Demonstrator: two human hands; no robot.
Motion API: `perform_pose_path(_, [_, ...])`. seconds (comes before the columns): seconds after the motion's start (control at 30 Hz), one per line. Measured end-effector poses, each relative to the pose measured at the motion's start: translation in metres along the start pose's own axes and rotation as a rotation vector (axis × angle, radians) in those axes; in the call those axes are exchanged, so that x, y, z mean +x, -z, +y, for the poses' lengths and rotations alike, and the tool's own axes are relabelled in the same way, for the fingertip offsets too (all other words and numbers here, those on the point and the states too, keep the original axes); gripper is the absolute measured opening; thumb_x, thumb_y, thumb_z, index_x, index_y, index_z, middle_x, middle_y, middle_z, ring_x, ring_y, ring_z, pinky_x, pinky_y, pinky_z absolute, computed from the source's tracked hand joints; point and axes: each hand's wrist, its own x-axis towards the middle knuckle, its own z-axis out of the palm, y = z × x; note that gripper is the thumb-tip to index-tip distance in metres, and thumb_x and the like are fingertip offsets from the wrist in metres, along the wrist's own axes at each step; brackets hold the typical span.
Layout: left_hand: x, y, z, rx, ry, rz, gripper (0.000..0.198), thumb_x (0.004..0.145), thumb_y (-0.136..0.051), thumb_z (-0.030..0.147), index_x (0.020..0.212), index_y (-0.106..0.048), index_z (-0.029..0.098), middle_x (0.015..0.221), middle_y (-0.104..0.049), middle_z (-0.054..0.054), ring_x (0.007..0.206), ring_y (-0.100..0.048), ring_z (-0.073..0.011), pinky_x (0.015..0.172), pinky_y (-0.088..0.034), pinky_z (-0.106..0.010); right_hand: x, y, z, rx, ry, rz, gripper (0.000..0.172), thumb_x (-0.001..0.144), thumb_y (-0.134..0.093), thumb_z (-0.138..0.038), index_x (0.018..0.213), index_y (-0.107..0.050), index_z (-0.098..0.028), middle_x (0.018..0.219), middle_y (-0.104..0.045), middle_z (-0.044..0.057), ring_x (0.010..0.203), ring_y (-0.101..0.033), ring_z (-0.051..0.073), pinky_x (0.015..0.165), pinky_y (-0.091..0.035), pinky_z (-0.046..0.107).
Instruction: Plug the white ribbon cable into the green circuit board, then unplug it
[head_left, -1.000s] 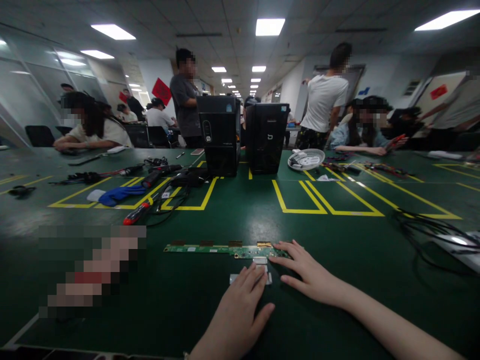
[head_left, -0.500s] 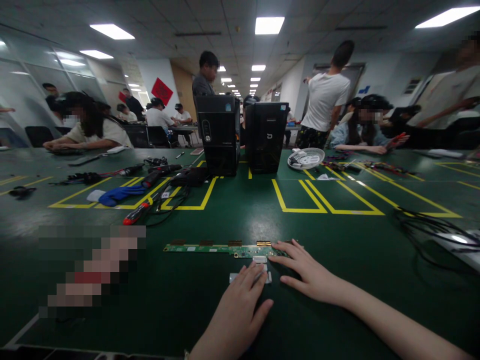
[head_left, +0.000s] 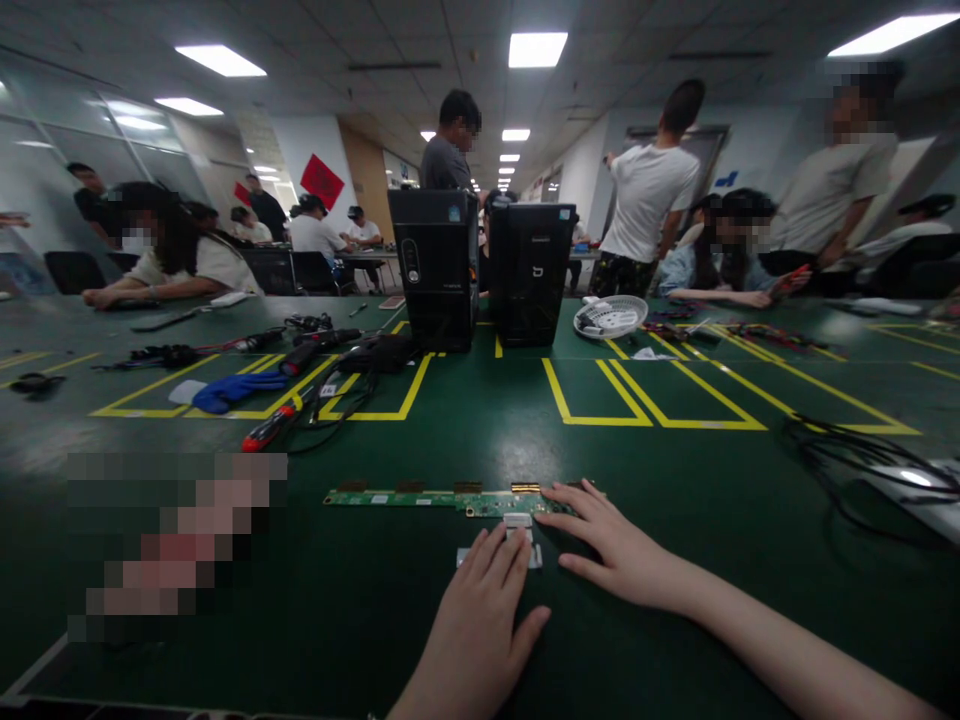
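Observation:
A long, narrow green circuit board (head_left: 420,499) lies on the dark green table in front of me, with several copper-coloured tabs along its far edge. My right hand (head_left: 611,540) is open, its fingers spread and the fingertips over the board's right end. My left hand (head_left: 480,610) lies open and flat, fingers stretched forward, nearer to me. Under its fingertips is a flat silvery-white piece (head_left: 535,555), mostly covered, next to a white connector (head_left: 517,520) at the board's near edge. What exactly the silvery piece is, I cannot tell.
Two black computer towers (head_left: 439,270) stand ahead. To the left lie a blue glove (head_left: 236,391), a red-and-black screwdriver (head_left: 268,429) and black cables. A white basket (head_left: 611,317) sits back right, with more black cables (head_left: 847,470) at the right edge. People sit and stand beyond.
My left hand has shifted very slightly, while my right hand and the circuit board stay in place. In the background, a standing person has moved right behind the towers.

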Motion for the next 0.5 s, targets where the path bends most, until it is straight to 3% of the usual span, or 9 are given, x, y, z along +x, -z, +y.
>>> perform_pose_path(0.17, [-0.0038,0.0055,0.0066,-0.02,0.01,-0.066,0.057,0.096,-0.044,0.043,0.143,-0.041,0.011,0.15,-0.039,-0.014,0.135,-0.04,-0.0309,0.109,-0.037,-0.049,0.0004,0.0028,-0.0028,0.006,-0.011,-0.003,0.05,0.095,-0.044,-0.054,0.14,-0.042,-0.034,0.153,-0.029,0.005,0.142,-0.02,0.027,0.116,-0.009,0.059])
perform_pose_path(0.5, [-0.0056,0.0109,0.0081,-0.089,0.041,-0.176,0.074,0.093,-0.041,0.058,0.145,-0.037,0.005,0.15,-0.035,-0.019,0.135,-0.037,-0.0375,0.107,-0.037,-0.055,-0.0006,0.0068,-0.0074,0.006,-0.007,-0.025,0.05,0.095,-0.044,-0.052,0.142,-0.04,-0.032,0.154,-0.026,0.006,0.143,-0.018,0.028,0.116,-0.007,0.06])
